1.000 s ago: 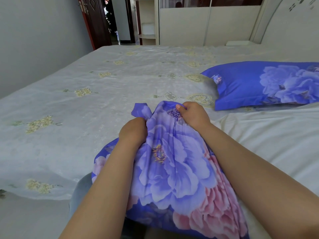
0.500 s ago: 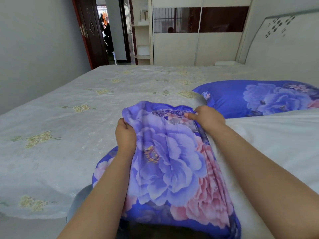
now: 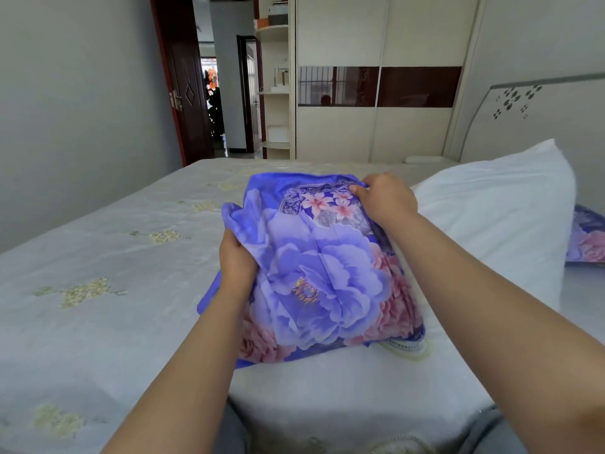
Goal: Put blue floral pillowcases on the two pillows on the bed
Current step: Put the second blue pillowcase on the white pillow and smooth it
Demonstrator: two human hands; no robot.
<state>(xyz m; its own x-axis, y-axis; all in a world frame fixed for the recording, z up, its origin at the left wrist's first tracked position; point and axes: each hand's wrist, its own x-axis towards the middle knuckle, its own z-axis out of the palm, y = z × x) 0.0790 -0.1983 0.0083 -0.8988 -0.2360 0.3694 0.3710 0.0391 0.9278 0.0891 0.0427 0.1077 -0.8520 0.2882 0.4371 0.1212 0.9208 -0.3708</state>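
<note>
The blue floral pillowcase point(image 3: 314, 273) is lifted off the bed point(image 3: 108, 257) in front of the person, bunched and draped between both hands, its lower edge trailing down onto the pale embroidered spread. To its right, just beside it, lies a bare white pillow point(image 3: 491, 217), plump and uncovered, and past that, at the frame's right edge, a sliver of a second pillow already in matching floral cloth point(image 3: 586, 240) peeks out. The case looks thin, light and limp; it folds and wrinkles wherever it is not held, so I judge it will sag shut unless the open hem is kept stretched. The sensible hold is at the two corners of the opening, though from here I cannot tell which edge is the open one. The left hand point(image 3: 235, 260) is closed in a fist-like grip on the left side of the cloth, fabric gathered over the knuckles, wrist straight and forearm reaching forward. The right hand point(image 3: 384, 199) sits higher and farther out, thumb and fingers pinching the top right corner near the small pink blossoms, wrist bent slightly inward. Both arms are extended and well apart, spreading the cloth between them. The pillow itself should be soft and bulky, likely needing to be squeezed at one end to enter.
</note>
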